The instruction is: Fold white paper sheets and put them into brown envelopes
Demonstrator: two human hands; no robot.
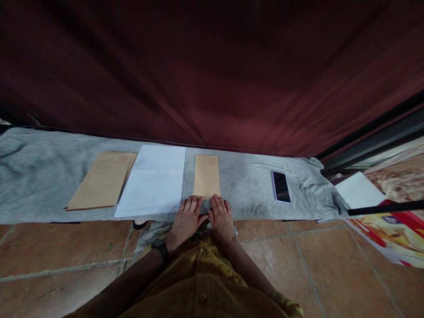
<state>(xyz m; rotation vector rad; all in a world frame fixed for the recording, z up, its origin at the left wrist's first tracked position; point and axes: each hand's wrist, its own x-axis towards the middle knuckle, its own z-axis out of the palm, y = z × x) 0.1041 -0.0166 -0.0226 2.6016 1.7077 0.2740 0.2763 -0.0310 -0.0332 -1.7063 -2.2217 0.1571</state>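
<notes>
A brown paper envelope (207,176) with a faint red mark near its top corner lies flat before me on the grey cloth. On its near left corner rests my left hand (187,217), palm down, fingers stretched out, with a dark watch on the wrist. My right hand (221,219) lies the same way on the near right corner, its fingers flat. Both thumbs point inward and come close together. To the left is a stack of white paper sheets (154,181), and beyond it a pile of larger brown envelopes (101,181).
A phone (281,187) in a light purple case lies on the grey cloth (245,185) to the right. Dark red fabric (212,79) hangs behind the surface. At far right are a dark metal frame (374,137), a white sheet (359,191) and a red and yellow box (394,232).
</notes>
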